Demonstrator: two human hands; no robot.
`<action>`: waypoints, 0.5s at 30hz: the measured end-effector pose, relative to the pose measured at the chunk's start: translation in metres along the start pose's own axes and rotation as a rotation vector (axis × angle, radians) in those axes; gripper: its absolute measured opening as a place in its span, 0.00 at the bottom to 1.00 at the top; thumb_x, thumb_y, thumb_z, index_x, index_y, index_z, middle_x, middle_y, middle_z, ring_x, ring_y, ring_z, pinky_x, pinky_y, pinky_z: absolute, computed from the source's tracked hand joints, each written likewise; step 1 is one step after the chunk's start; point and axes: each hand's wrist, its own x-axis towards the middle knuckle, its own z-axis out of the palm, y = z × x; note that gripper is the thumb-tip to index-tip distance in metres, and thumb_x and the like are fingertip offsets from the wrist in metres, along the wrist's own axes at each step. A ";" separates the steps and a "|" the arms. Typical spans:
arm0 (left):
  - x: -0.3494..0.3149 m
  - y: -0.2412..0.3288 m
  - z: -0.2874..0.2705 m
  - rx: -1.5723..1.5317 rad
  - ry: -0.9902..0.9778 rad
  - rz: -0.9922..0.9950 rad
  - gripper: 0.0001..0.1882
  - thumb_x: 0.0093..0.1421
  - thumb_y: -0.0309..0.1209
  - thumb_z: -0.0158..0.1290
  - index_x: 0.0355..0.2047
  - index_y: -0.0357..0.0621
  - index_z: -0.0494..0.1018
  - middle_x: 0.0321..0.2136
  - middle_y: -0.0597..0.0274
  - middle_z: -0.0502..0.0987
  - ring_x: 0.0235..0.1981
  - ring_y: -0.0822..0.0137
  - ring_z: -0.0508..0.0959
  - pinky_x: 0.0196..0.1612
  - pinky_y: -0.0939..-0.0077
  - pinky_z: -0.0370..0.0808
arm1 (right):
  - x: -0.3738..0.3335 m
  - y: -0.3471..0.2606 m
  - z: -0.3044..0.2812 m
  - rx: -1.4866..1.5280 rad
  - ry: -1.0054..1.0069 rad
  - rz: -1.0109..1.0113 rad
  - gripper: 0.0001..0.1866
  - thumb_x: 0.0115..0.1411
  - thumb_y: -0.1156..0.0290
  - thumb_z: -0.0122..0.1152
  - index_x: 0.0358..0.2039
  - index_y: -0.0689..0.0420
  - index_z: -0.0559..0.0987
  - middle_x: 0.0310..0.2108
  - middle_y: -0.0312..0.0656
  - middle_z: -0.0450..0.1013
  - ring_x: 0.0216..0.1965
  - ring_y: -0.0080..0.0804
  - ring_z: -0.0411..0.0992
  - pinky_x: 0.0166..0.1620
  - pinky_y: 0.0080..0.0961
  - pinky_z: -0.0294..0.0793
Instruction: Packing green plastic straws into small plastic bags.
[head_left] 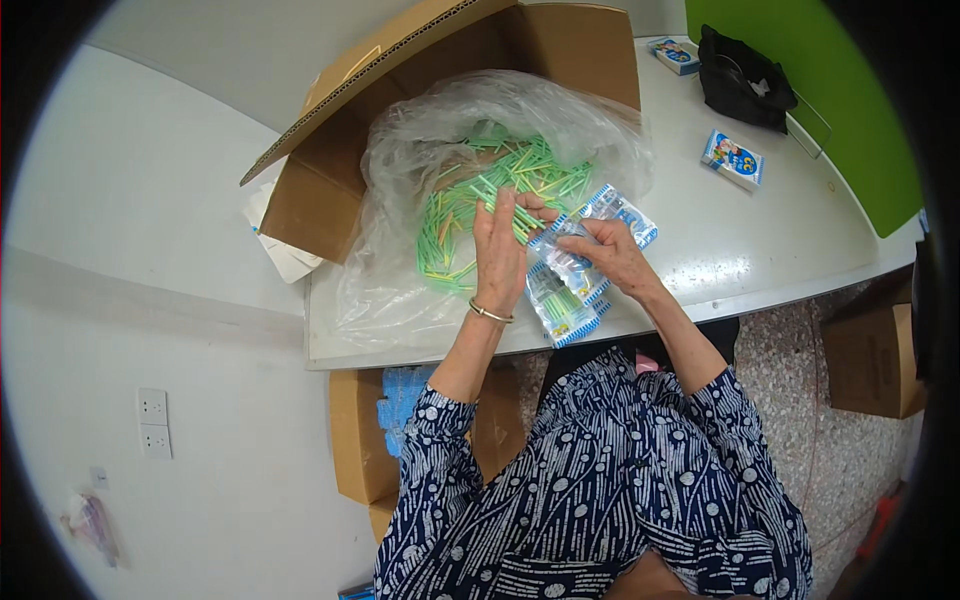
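Several green sticks (524, 224) were held in half-curled left hand (500, 252), slanted rightward toward packet (574, 268) pinched by right hand (617, 255).

White glossy table (690, 205) under the fingers (603, 230), light glare on it to their right. White wall (250, 470) left of them, 2 stacked sockets (154, 424) lower left. Green partition (850, 110) upper right. Speckled floor (775, 420) lower right.

Three-plus packets (568, 312), two small boxes (734, 160), one bracelet (490, 315)
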 end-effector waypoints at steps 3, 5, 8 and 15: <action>-0.002 0.004 0.002 -0.004 -0.015 0.027 0.14 0.65 0.40 0.45 0.37 0.41 0.65 0.31 0.58 0.74 0.33 0.65 0.78 0.37 0.70 0.75 | 0.003 0.011 -0.008 -0.031 -0.063 0.079 0.13 0.55 0.64 0.62 0.21 0.59 0.78 0.17 0.26 0.66 0.20 0.10 0.59 0.21 0.15 0.56; -0.001 0.004 0.001 0.035 -0.028 0.058 0.13 0.65 0.40 0.44 0.36 0.41 0.65 0.30 0.58 0.74 0.33 0.65 0.78 0.39 0.70 0.74 | 0.003 0.015 -0.009 0.022 -0.080 0.090 0.12 0.55 0.64 0.62 0.23 0.59 0.79 0.18 0.26 0.68 0.20 0.10 0.60 0.22 0.14 0.58; -0.002 0.007 -0.006 0.180 -0.091 0.129 0.14 0.66 0.39 0.44 0.36 0.40 0.66 0.31 0.58 0.75 0.35 0.66 0.77 0.42 0.72 0.72 | 0.001 0.008 -0.008 0.115 -0.088 0.112 0.11 0.56 0.64 0.62 0.27 0.60 0.80 0.19 0.27 0.71 0.21 0.10 0.64 0.23 0.13 0.61; -0.010 0.011 -0.012 0.515 -0.244 -0.044 0.17 0.65 0.36 0.44 0.48 0.34 0.67 0.36 0.65 0.75 0.37 0.76 0.71 0.42 0.79 0.68 | 0.004 -0.007 -0.017 0.129 -0.090 0.109 0.10 0.56 0.65 0.62 0.29 0.60 0.80 0.23 0.29 0.73 0.24 0.11 0.66 0.27 0.11 0.64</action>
